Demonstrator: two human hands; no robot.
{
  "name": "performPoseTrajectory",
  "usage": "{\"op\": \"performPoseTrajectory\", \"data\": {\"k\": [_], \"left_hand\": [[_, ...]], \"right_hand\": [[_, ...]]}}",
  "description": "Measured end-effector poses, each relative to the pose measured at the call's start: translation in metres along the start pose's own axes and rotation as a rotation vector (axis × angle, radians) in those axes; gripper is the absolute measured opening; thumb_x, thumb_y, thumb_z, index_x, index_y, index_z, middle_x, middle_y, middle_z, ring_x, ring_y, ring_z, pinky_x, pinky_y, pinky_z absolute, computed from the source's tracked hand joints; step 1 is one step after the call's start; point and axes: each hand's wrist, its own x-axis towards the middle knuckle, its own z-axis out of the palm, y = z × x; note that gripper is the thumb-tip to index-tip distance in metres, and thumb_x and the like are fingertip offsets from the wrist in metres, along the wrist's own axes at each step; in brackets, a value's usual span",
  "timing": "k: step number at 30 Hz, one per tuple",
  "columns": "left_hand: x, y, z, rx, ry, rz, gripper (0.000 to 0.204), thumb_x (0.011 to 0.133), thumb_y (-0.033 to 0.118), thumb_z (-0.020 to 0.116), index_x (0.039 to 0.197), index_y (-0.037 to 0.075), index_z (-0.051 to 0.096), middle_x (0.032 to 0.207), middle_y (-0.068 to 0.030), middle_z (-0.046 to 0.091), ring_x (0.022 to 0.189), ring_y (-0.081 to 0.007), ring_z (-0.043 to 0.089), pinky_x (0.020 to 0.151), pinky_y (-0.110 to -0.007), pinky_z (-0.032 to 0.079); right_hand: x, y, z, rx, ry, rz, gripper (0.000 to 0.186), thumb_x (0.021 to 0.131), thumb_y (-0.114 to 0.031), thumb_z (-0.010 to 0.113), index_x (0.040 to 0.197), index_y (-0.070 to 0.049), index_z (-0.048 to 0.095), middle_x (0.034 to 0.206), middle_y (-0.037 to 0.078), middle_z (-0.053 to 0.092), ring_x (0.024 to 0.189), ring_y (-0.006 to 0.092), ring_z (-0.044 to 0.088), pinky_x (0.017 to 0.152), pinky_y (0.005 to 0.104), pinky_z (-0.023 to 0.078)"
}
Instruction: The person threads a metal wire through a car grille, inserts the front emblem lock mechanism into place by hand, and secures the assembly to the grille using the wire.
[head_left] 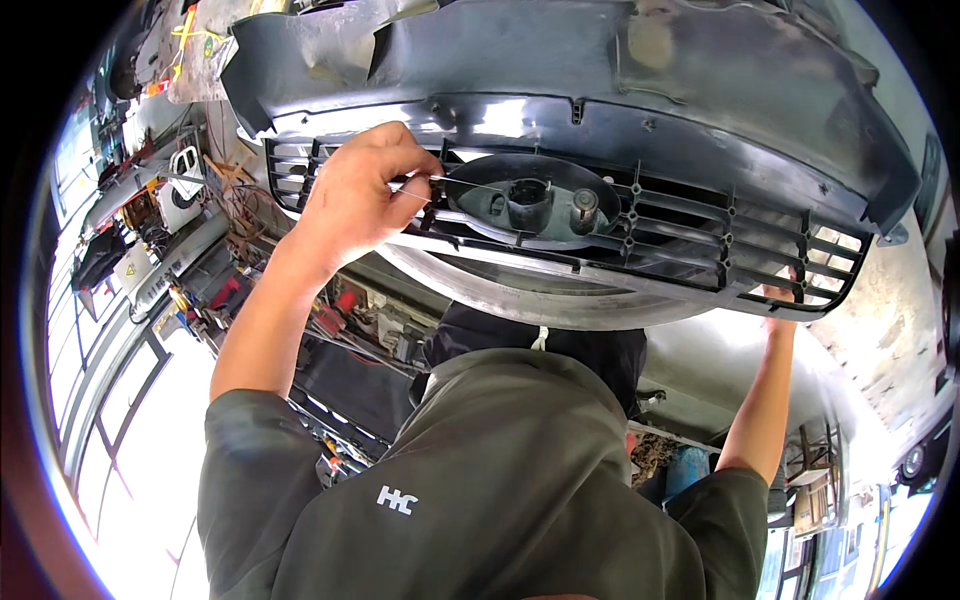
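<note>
A black plastic car bumper (pixel 520 62), seen from its inner side, spans the upper part of the head view. Along its near edge runs a slatted grille (pixel 690 225) with an oval recess (pixel 480 170) in the middle, which has round sockets. My left hand (pixel 365 190) is over the grille's left part, thumb and forefinger pinched on a thin wire (pixel 465 183) that stretches right across the recess. At the grille's far right end, my right hand (pixel 780 300) grips the lower edge; its fingers are partly hidden behind the slats.
Beneath the grille is a large pale round rim (pixel 520 302). Tools and parts clutter the floor (pixel 350 320) at left. A blue container (pixel 686 468) stands at lower right, near a wooden rack (pixel 815 470). Bright windows line the left side.
</note>
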Motion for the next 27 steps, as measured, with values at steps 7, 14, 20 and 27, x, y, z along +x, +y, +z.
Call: {"op": "performPoseTrajectory", "data": {"k": [7,14,20,27], "left_hand": [[-0.004,-0.003,0.001,0.022,0.042,0.049,0.014,0.088,0.008,0.070,0.100,0.005,0.077,0.090,-0.0099,0.064,0.086,-0.0288,0.067,0.077,-0.040,0.054],[-0.005,-0.007,0.007,0.026,0.088,0.066,0.015,0.088,0.013,0.070,0.101,0.008,0.077,0.092,-0.0095,0.063,0.088,-0.0316,0.067,0.077,-0.042,0.055],[-0.007,-0.012,0.011,-0.004,0.146,0.078,0.015,0.088,0.014,0.069,0.100,0.009,0.077,0.090,-0.0089,0.062,0.086,-0.0311,0.066,0.077,-0.043,0.055],[-0.010,-0.014,0.015,0.031,0.170,0.097,0.015,0.088,0.015,0.068,0.098,0.010,0.077,0.093,-0.0086,0.063,0.090,-0.0317,0.067,0.079,-0.045,0.056]], "right_hand": [[-0.042,-0.090,-0.044,-0.331,0.105,0.051,0.064,0.093,-0.029,0.084,0.140,0.007,0.061,0.138,0.026,0.065,0.129,0.0352,0.064,0.111,0.0420,0.048],[-0.068,-0.120,-0.065,-0.151,0.088,0.102,0.071,0.092,-0.031,0.085,0.143,0.009,0.058,0.144,0.025,0.060,0.134,0.0360,0.060,0.114,0.0426,0.046],[-0.068,-0.133,-0.072,-0.183,0.052,0.131,0.074,0.091,-0.031,0.087,0.143,0.011,0.056,0.145,0.025,0.059,0.131,0.0319,0.061,0.111,0.0403,0.048],[-0.065,-0.125,-0.068,-0.135,0.079,0.075,0.069,0.093,-0.022,0.085,0.145,0.011,0.054,0.137,0.022,0.066,0.122,0.0259,0.065,0.108,0.0367,0.049]]}}
